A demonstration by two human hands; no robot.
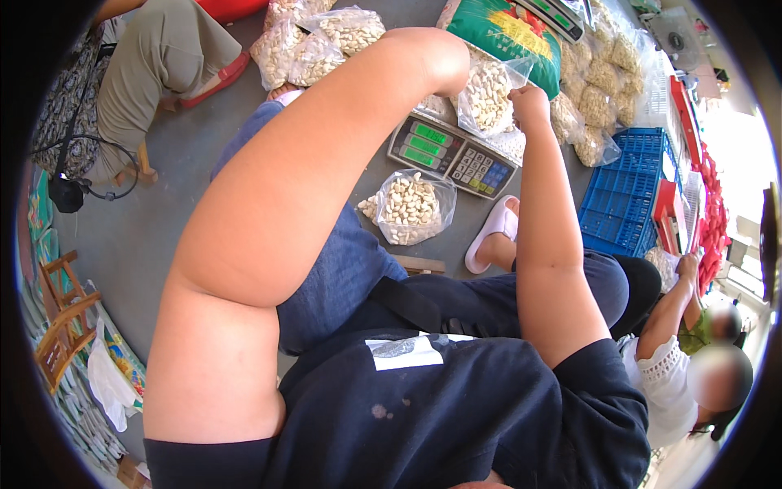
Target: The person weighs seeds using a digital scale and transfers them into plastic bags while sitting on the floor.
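A clear plastic bag of pale, bean-like pieces (489, 94) rests on top of a digital scale (452, 155) with green displays and a keypad. At the bag's right edge, my right hand (530, 107) has its fingers closed on the plastic near the mouth. My left hand (452, 65) is bent down at the wrist on the bag's left side. Its fingers are hidden behind the wrist, so their grip does not show. Just in front of the scale, a second open clear bag (410, 204) holds the same pale pieces.
Filled bags (314, 45) stand at the far left, and more (603, 77) are heaped at the right. A green sack (509, 41) lies behind the scale. A blue crate (623, 196) stands to the right. Another person's legs (155, 90) are at the left; a person in white (660, 367) sits right.
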